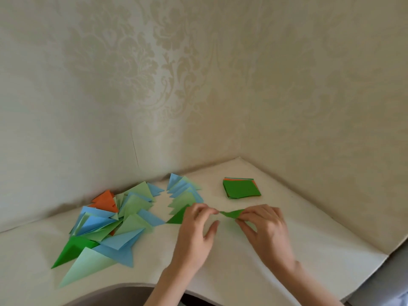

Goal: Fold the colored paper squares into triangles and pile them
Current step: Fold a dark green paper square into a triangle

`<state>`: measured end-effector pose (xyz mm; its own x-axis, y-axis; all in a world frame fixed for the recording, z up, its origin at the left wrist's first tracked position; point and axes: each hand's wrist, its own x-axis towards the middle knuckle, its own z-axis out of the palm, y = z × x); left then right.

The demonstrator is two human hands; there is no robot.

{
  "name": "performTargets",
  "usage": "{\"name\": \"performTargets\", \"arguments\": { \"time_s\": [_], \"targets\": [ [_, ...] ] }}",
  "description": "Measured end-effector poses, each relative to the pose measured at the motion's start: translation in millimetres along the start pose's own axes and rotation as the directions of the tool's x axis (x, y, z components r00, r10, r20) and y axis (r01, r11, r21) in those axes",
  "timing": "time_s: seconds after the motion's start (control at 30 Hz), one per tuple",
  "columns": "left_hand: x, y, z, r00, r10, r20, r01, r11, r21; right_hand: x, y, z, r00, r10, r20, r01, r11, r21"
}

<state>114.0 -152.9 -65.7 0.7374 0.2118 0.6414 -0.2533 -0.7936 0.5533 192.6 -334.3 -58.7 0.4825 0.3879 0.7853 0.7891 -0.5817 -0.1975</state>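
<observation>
A dark green paper piece is held just above the white table between both hands. My left hand pinches its left tip with thumb and forefinger. My right hand pinches its right end, the fingers covering part of it. To the left lies a loose pile of folded triangles in blue, light green, dark green and orange. A second row of folded triangles lies behind my left hand. A stack of unfolded squares, dark green on top, sits behind my right hand.
The white table fills a corner between two walls with pale patterned wallpaper. Its front edge curves near my forearms, and its right edge falls off at the lower right.
</observation>
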Motion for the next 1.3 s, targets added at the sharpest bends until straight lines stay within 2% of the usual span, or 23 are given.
{"name": "performTargets", "arguments": {
  "time_s": [0.13, 0.23, 0.37, 0.57, 0.83, 1.0, 1.3],
  "targets": [
    [-9.3, -0.2, 15.8, 0.969, -0.003, 0.246, 0.019, 0.998, -0.064, -18.3, 3.0, 3.5, 0.989, 0.043, 0.14, -0.044, 0.999, 0.006],
    [-15.4, -8.2, 21.1, 0.948, -0.056, 0.314, 0.069, 0.997, -0.029, -25.1, 3.9, 5.0, 0.967, 0.087, 0.238, -0.091, 0.996, 0.003],
    [-16.5, -9.4, 23.7, 0.957, -0.064, 0.285, 0.071, 0.997, -0.015, -26.4, 6.1, 7.9, 0.926, 0.194, 0.323, -0.221, 0.974, 0.047],
    [-8.9, -3.7, 41.2, 0.985, -0.049, 0.166, 0.035, 0.996, 0.086, -15.7, 8.1, 4.1, 0.852, 0.325, 0.41, -0.436, 0.875, 0.213],
    [-7.4, -0.1, 53.8, 0.989, -0.092, 0.115, 0.064, 0.972, 0.227, -16.9, 8.2, 11.7, 0.808, 0.424, 0.411, -0.53, 0.826, 0.191],
    [-4.8, 0.7, 52.4, 0.977, -0.159, 0.138, 0.132, 0.973, 0.19, -15.5, 6.0, 13.1, 0.778, 0.453, 0.435, -0.559, 0.816, 0.15],
    [-1.4, 0.5, 49.1, 0.959, -0.218, 0.183, 0.199, 0.973, 0.114, -13.6, 13.5, 12.0, 0.743, 0.426, 0.515, -0.58, 0.794, 0.18]
  ]
}}
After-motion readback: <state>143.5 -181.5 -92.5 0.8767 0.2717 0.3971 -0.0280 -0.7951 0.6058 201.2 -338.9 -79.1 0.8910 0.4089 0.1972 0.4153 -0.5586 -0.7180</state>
